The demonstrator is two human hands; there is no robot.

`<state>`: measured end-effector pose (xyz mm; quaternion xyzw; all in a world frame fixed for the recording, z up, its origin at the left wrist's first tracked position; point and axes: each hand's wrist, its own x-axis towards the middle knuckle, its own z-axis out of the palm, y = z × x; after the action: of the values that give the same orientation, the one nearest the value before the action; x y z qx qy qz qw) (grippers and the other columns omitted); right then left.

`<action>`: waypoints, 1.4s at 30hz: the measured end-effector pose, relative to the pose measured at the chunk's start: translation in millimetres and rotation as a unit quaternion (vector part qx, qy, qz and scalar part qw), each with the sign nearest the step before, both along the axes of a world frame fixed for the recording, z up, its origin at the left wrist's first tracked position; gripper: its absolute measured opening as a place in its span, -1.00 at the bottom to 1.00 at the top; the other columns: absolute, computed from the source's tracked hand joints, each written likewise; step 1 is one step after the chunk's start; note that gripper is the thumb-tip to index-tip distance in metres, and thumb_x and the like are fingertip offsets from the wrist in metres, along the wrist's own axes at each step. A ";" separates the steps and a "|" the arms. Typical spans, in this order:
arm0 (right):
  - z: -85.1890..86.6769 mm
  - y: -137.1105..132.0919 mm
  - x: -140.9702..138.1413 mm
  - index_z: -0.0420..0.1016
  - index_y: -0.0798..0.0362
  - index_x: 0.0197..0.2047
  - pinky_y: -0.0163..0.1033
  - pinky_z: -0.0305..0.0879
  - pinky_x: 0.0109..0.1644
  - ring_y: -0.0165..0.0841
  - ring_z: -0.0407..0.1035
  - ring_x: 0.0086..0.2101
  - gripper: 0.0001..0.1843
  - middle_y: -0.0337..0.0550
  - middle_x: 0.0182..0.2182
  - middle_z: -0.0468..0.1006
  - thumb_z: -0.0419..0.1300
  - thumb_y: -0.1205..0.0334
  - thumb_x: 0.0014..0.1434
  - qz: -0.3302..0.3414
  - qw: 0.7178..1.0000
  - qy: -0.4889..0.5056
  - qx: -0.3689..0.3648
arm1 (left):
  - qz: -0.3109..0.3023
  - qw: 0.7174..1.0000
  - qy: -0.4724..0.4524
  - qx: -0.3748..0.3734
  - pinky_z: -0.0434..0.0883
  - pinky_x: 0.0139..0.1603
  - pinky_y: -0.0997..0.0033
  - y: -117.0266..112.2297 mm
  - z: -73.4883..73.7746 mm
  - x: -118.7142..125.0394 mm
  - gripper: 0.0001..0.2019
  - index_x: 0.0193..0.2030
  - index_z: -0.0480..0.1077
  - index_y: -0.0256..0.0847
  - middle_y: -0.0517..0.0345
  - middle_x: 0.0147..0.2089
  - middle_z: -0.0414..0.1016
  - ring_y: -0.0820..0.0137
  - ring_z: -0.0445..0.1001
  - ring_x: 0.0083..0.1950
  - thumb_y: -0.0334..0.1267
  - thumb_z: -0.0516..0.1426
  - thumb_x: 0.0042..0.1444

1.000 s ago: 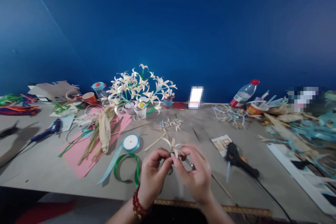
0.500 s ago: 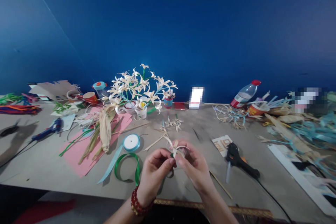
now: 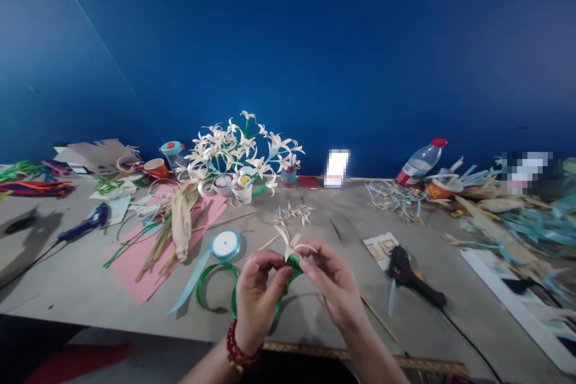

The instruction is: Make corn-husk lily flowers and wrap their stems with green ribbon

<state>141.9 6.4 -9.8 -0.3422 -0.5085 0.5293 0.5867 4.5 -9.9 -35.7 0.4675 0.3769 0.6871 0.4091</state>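
Observation:
Both hands meet above the near edge of the table. My left hand [image 3: 258, 294], with a red bead bracelet at the wrist, pinches the base of a small cream husk flower [image 3: 290, 240]. My right hand [image 3: 335, 288] pinches the same flower from the right, together with a green ribbon [image 3: 216, 288] wound at its base. The ribbon trails down and left in a loop on the table. A pale blue ribbon spool [image 3: 225, 245] lies just left of the hands.
A bouquet of cream flowers [image 3: 238, 153] stands in cups at the back. Dried husks lie on pink paper [image 3: 135, 258]. A black glue gun [image 3: 411, 279] lies right of the hands, a blue one [image 3: 83, 225] at left. A plastic bottle [image 3: 420, 162] and husk scraps fill the right.
The hands have lifted the flower slightly, and the green ribbon now shows wrapped at its base between the fingers.

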 end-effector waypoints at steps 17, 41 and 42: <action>-7.3 2.3 -4.2 0.55 -0.01 -0.24 -0.24 0.41 -0.12 -0.28 0.46 -0.22 -0.92 -0.15 -0.27 0.56 0.29 0.21 0.18 -0.058 0.994 -0.070 0.053 | 0.031 0.995 0.086 -0.043 0.50 -0.22 0.41 -1.3 0.5 -2.1 -0.87 -0.22 0.60 -0.17 0.05 -0.29 0.62 0.32 0.55 -0.28 -0.32 0.33 0.05; -5.8 4.7 -6.4 0.51 0.02 -0.29 -0.28 0.40 -0.31 -0.34 0.43 -0.40 -0.85 -0.20 -0.41 0.53 0.30 0.13 0.19 -0.030 0.997 -0.073 0.016 | -0.111 0.962 -0.203 -0.148 0.51 -0.25 0.48 3.7 8.4 4.9 -0.85 -0.31 0.57 -0.21 0.17 -0.33 0.58 0.48 0.51 -0.37 -0.28 0.38 -0.03; -6.5 4.7 -5.8 0.51 0.02 -0.29 -0.28 0.39 -0.31 -0.35 0.42 -0.40 -0.86 -0.20 -0.41 0.53 0.29 0.14 0.20 -0.028 0.996 -0.078 0.019 | -0.115 0.960 -0.207 -0.148 0.51 -0.25 0.48 4.1 9.6 4.5 -0.86 -0.32 0.57 -0.21 0.17 -0.33 0.58 0.49 0.51 -0.37 -0.29 0.39 -0.03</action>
<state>136.1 11.1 -16.3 -0.3852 -0.5528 0.4750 0.5661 9.0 -5.8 -26.0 0.2891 0.3251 0.6536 0.6193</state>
